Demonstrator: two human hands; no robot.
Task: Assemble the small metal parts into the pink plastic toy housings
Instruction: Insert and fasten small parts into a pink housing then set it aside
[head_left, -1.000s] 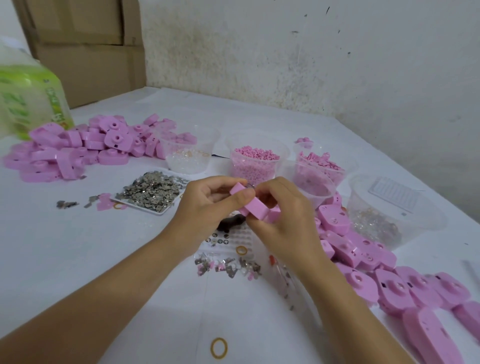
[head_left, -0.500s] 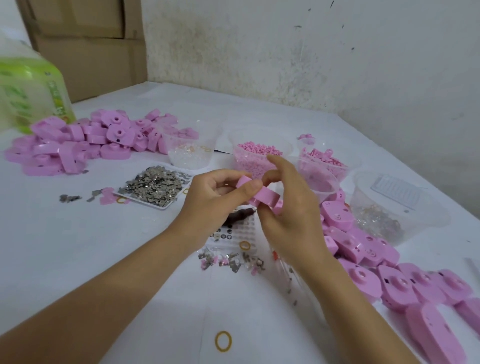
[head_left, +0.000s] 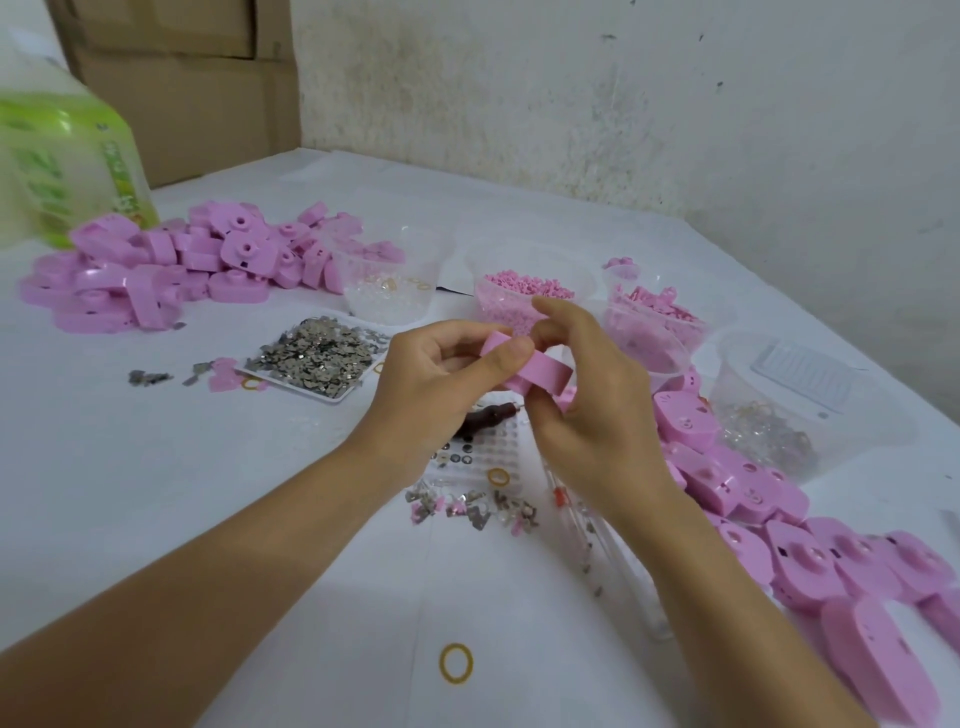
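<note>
White surface (head_left: 156, 493): clear cup (head_left: 491, 309) holds pink pellets (head_left: 524, 286); tray (head_left: 311, 391) holds metal parts (head_left: 322, 353). Your left grip (head_left: 431, 384) and right grip (head_left: 597, 410) both pinch one pink housing (head_left: 540, 371), partly hiding a brown tool (head_left: 483, 418).

A large translucent bottle (head_left: 62, 166) with a green label (blurred, its print unreadable) stands at the far left of the white-covered table (head_left: 208, 493). Behind it a brown cardboard box (head_left: 182, 104) stands by the stained, pale wall (head_left: 623, 104). A yellow rubber band (head_left: 442, 663) lies flat near the table's front edge.
</note>
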